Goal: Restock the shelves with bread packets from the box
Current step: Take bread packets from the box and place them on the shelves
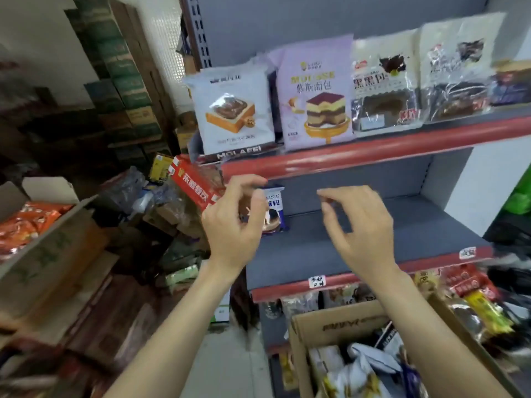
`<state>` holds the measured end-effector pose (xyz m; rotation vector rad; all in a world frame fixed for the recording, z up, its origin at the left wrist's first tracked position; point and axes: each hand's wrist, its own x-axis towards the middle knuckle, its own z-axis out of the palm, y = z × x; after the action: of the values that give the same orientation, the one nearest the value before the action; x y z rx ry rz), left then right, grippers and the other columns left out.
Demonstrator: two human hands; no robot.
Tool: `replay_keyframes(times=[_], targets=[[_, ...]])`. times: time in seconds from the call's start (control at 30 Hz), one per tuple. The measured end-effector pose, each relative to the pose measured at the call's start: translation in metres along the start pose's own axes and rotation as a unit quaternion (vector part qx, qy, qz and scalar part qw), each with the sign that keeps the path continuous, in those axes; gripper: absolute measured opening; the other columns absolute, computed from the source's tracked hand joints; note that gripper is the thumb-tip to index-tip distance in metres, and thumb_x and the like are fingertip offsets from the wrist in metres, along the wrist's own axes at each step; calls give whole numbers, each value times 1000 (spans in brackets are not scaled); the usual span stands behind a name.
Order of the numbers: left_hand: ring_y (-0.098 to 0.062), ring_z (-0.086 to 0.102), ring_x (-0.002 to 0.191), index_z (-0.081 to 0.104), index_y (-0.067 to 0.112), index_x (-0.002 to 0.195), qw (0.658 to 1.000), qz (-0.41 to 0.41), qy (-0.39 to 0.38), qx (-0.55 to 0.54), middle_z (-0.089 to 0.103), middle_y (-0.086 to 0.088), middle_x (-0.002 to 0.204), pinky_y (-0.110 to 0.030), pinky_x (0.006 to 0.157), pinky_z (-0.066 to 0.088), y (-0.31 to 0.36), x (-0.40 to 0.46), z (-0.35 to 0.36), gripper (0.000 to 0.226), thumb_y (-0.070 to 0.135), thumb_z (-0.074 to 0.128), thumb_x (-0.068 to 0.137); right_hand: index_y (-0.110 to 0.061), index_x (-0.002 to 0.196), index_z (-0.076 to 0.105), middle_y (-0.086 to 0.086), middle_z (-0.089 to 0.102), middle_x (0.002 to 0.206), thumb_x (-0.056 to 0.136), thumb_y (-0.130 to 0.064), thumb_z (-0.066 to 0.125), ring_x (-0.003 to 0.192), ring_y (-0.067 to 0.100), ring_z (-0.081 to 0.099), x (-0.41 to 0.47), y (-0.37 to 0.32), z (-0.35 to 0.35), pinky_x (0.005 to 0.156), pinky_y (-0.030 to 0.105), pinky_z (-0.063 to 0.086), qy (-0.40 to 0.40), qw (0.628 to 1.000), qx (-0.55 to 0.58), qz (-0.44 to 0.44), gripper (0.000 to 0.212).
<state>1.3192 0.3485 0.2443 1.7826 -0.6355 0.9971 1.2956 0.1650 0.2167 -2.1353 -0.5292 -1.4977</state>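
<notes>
Grey store shelving with red edge strips (359,156) fills the head view, cartons stacked to its left. On the middle shelf (388,225) one small blue-and-white bread packet (275,209) stands upright near the left end. The left hand (234,222) hovers just in front of it, fingers loosely curled, gripping nothing visible. The right hand (359,222) hangs over bare shelf, fingers relaxed, holding nothing. Below, an open cardboard box (339,323) holds more packets. Above stand a toast bread packet (232,110) and a purple mousse bread packet (316,96).

bread packet (275,209) white/blue, upright, mid shelf (373,239) left | box (339,323) open, pkts inside
</notes>
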Motion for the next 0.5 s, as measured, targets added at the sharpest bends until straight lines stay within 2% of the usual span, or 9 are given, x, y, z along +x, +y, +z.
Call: replay_keyframes(times=[0.07, 0.13, 0.23, 0.3, 0.37, 0.4, 0.5], targets=[[5, 56, 58, 64, 20, 93, 993, -31, -93, 63, 63, 14, 65, -22, 57, 46, 5, -37, 21, 24, 35, 45, 91, -6, 99, 68, 3, 68, 86, 93, -13, 53, 77, 19, 61, -43, 18, -20, 72, 32, 50, -73, 997, 14, 31, 18], [4, 57, 63, 64, 26, 96, 964, -95, -218, 123, 65, 16, 70, -21, 61, 45, 5, -78, 43, 30, 45, 44, 86, -8, 98, 68, 1, 67, 84, 93, -17, 52, 74, 18, 62, -93, 37, -41, 68, 30, 51, -163, 984, 7, 72, 19], [-4, 63, 85, 61, 34, 107, 870, -191, -411, 192, 69, 15, 90, -28, 74, 51, -4, -145, 70, 40, 55, 41, 79, -14, 98, 66, -1, 67, 80, 92, -26, 48, 63, 15, 63, -171, 69, -78, 46, 27, 47, -330, 933, -4, 147, 23], [-7, 62, 97, 58, 34, 114, 800, -246, -507, 205, 67, 17, 101, -32, 81, 51, -13, -194, 85, 31, 47, 49, 87, -18, 106, 63, -1, 68, 86, 94, -27, 48, 63, 16, 62, -222, 92, -100, 44, 25, 42, -457, 861, 8, 220, 21], [-9, 60, 104, 57, 31, 117, 752, -321, -546, 182, 65, 12, 110, -31, 86, 49, -21, -242, 99, 27, 38, 53, 92, -21, 120, 57, 1, 65, 104, 96, -26, 50, 80, 18, 63, -273, 113, -117, 53, 25, 43, -556, 781, 8, 283, 25], [-10, 59, 106, 58, 29, 118, 742, -363, -540, 160, 64, 9, 113, -30, 88, 48, -24, -265, 106, 27, 34, 55, 92, -21, 124, 54, 1, 62, 111, 96, -25, 50, 86, 18, 62, -298, 122, -124, 57, 25, 41, -590, 748, 7, 304, 29], [-12, 59, 105, 55, 24, 122, 728, -470, -485, 118, 62, 6, 111, -25, 85, 45, -29, -329, 128, 29, 26, 57, 93, -22, 129, 51, 4, 58, 118, 94, -22, 53, 89, 20, 59, -358, 139, -137, 64, 28, 43, -628, 690, 17, 360, 35]])
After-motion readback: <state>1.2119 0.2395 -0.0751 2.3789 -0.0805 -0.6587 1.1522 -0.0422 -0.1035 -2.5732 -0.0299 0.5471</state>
